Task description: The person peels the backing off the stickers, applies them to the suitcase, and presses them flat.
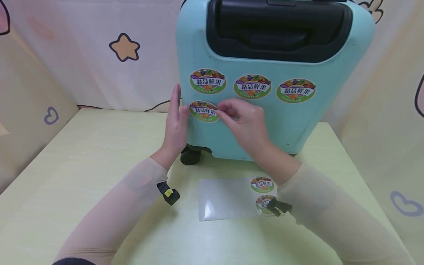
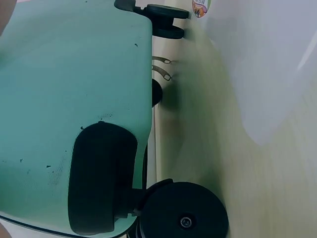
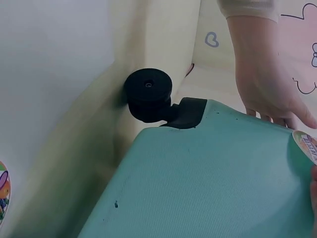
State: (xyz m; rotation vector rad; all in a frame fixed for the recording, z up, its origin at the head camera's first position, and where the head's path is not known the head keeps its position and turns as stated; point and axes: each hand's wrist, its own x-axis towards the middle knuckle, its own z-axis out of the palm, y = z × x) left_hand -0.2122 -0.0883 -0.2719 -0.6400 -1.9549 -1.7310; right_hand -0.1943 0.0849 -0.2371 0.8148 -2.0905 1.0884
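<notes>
A light-blue suitcase (image 1: 285, 129) stands upright on the table, a black recessed handle panel (image 1: 281, 44) at its top. My left hand (image 1: 175, 127) rests with straight fingers along its left side edge, which also shows in the right wrist view. With thumb and fingertips my right hand (image 1: 246, 125) pinches the right edge of an oval fruit sticker (image 1: 202, 111) lying against the suitcase's front. Above it runs a row of three matching stickers: a left one (image 1: 208, 81), a middle one (image 1: 252, 87) and a right one (image 1: 296, 90).
A sticker sheet (image 1: 228, 198) lies on the table in front, two stickers at its right end, partly under my right wrist. Black caster wheels (image 2: 183, 213) carry the suitcase. Behind the table (image 1: 82, 165) hangs a patterned cloth (image 1: 82, 70), with a dark cable (image 1: 159, 105) near its foot.
</notes>
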